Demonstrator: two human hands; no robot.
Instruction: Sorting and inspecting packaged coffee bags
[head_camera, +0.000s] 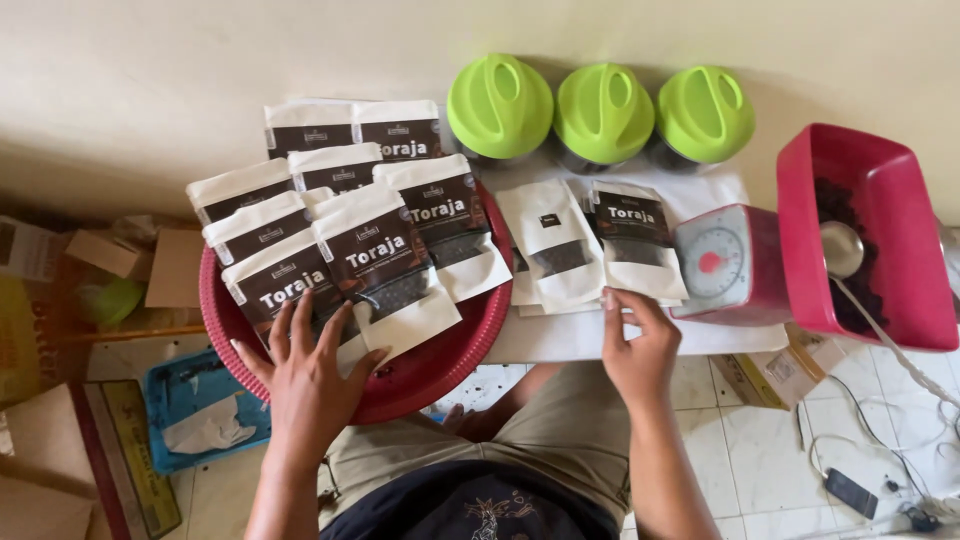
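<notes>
At our nine o'clock the floor held flattened brown cardboard pieces (110, 252) and a shallow blue plastic tray (200, 408) with a crumpled white scrap in it. Just right of that sat the round red plastic basin (440, 360), piled with flat white-and-brown stand-up pouches (375, 255), each with a small clear window showing dark contents.

Our left hand (305, 385) lay flat, fingers spread and unclenched, gripping nothing, on the nearest pouches at the basin's six o'clock edge, wrist straight and forearm rising from below.

We judged the pouches light, thin and soft, their smooth film a little slippery and apt to slide off each other; the stiffer sealed top band or the side edges looked the best places to pinch.

Further right, on the white desk (560, 340), two more such pouches (635, 240) lay side by side. Our right hand (640, 350) reached up from six o'clock, fingertips curled onto the lower edge of the right-hand pouch, touching but not lifting it; we could not tell whether it was truly pinched.

At twelve o'clock stood three jars with lime-green lids (603, 112). Towards three o'clock came a small red kitchen scale (725, 265), then a red rectangular plastic tub (865, 235) holding dark beans and a metal scoop (842, 250).
</notes>
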